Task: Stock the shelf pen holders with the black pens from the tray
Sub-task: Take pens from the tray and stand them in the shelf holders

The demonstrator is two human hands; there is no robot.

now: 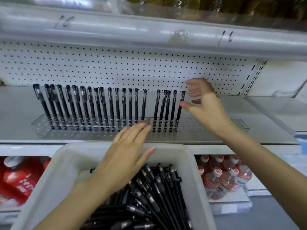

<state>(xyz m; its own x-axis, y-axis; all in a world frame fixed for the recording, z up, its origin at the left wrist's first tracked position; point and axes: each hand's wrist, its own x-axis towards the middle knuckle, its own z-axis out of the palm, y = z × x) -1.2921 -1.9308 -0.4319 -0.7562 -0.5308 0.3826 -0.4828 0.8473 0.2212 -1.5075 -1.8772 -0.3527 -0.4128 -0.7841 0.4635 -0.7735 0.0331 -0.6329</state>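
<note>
Two clear pen holders stand side by side on the shelf: the left holder [39,127] is filled with several upright black pens, the right holder [216,127] has several pens at its left end. My right hand [206,107] is open beside the rightmost standing pen [180,107], thumb tip touching or nearly touching it. My left hand [126,156] reaches with straight fingers over the far rim of the white tray [66,163], its fingertips at the front of the holders. Loose black pens [152,196] lie piled in the tray.
White pegboard [116,63] backs the shelf [16,113], with an upper shelf edge overhead. Below the shelf stand red bottles [18,178] at left and clear bottles with red caps [224,176] at right.
</note>
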